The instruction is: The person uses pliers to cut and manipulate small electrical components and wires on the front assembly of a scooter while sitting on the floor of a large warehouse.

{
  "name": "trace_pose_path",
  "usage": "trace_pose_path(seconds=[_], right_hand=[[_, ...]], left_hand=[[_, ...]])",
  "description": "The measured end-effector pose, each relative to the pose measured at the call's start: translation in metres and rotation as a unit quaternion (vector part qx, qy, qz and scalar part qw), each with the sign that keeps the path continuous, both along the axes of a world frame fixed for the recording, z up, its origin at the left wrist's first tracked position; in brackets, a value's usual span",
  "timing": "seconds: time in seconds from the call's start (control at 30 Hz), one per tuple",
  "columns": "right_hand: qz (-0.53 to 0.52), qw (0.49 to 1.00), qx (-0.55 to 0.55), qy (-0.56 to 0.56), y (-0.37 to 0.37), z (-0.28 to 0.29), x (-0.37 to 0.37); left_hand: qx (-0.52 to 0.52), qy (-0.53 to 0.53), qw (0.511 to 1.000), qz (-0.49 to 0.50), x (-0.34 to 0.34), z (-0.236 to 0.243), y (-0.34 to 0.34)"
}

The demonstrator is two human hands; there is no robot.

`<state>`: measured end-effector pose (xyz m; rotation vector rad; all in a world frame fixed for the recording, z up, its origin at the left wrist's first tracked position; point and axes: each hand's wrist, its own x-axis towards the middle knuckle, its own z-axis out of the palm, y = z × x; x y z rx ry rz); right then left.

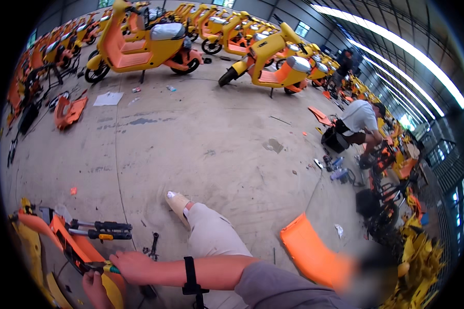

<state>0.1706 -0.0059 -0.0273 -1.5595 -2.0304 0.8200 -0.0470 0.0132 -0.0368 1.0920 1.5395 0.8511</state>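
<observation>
At the lower left lies a part-stripped scooter body (69, 237) with orange and yellow panels and dark inner parts. My right hand (132, 267) is closed on a tool with a green and yellow handle (112, 268), its tip against the body. Its exact kind is not clear. Just below, my left hand (95, 289) has its fingers bent in at the same spot; what they grip is hidden. Two silver and black fork legs (105, 230) stick out beside the body. A small dark metal part (154, 244) lies on the floor to the right of them.
A curved orange panel (314, 252) lies at my right, yellow panels (417, 262) piled beyond it. A person (358, 123) crouches among scooter parts at the right. Yellow and orange scooters (139, 51) stand in rows at the back. Another orange panel (69, 110) lies far left.
</observation>
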Motion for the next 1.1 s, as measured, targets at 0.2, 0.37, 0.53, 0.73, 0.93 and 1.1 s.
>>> trace_pose_path(seconds=[0.2,0.37,0.53,0.73,0.93,1.1], right_hand=[[-0.026,0.996,0.085,-0.011,0.009,-0.015,0.003],[-0.071,0.989,0.102,-0.083,0.017,-0.013,0.017],[0.029,0.953,-0.27,0.134,0.016,0.021,0.038],[0.035,0.909,-0.319,0.265,0.004,0.009,0.019],[0.016,0.915,-0.316,0.248,0.013,0.002,0.003],[0.045,0.922,-0.31,0.226,0.02,-0.016,-0.009]], left_hand=[[0.068,-0.022,0.997,-0.032,0.002,-0.005,-0.003],[0.063,-0.007,0.998,-0.029,0.012,0.009,-0.007],[0.06,0.023,0.997,-0.046,0.017,0.013,-0.007],[0.004,0.003,0.997,-0.074,0.009,0.002,-0.001],[0.002,-0.068,0.997,-0.033,0.006,0.006,-0.005],[-0.02,-0.054,0.998,-0.02,0.008,0.019,-0.008]])
